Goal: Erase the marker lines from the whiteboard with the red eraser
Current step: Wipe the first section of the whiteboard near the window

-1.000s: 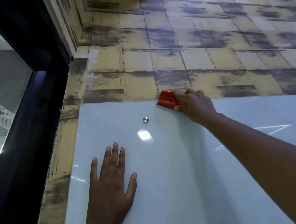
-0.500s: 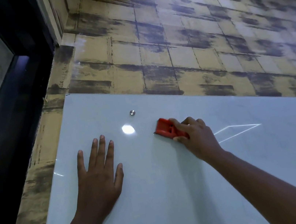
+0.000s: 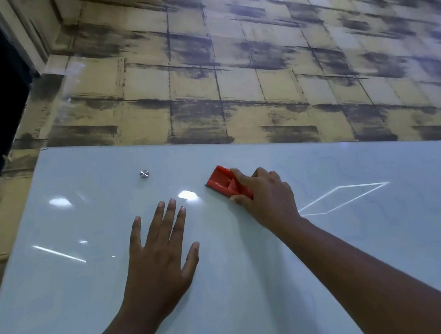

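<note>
Now the red eraser [image 3: 223, 184] is gripped by the right hand [image 3: 266, 197] on the whiteboard [image 3: 260, 289]. Faint marker lines [image 3: 358, 175] are seen right of the eraser. The left hand [image 3: 158, 259] is laid flat, fingers spread, holding nothing.

you face a pale glossy whiteboard [image 3: 260, 289]. flat on it rests your left hand [image 3: 158, 259]; your right hand [image 3: 268, 198] presses the red eraser [image 3: 220, 182] on it, right of a metal stud [image 3: 144, 174].
</note>
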Action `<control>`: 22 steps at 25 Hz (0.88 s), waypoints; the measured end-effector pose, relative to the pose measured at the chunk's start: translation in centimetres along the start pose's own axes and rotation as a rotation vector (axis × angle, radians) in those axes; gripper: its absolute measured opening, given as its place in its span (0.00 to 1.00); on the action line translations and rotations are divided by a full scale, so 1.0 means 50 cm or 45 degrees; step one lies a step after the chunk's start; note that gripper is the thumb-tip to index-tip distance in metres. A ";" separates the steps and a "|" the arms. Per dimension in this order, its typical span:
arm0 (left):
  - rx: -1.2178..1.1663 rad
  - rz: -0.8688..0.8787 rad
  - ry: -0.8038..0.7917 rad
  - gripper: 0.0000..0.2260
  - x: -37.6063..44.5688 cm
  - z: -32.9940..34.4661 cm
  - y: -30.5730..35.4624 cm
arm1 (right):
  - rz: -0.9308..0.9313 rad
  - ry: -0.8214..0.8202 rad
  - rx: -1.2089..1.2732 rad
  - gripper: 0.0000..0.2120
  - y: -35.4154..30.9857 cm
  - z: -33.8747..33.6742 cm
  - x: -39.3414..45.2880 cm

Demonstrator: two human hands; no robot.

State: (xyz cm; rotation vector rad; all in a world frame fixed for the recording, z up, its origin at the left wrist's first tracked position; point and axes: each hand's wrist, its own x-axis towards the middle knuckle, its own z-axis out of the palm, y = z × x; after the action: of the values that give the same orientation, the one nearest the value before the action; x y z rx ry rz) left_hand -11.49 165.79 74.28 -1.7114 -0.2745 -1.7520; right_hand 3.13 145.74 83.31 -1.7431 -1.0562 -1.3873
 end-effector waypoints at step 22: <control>0.099 -0.165 0.019 0.28 0.000 0.073 0.067 | -0.213 0.239 0.177 0.31 0.065 0.037 0.048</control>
State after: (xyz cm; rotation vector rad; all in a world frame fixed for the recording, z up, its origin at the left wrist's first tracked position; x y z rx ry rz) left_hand -6.57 165.34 73.73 -1.6565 -0.4493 -1.8215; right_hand 7.12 146.32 85.21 -1.4222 -1.1851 -1.5082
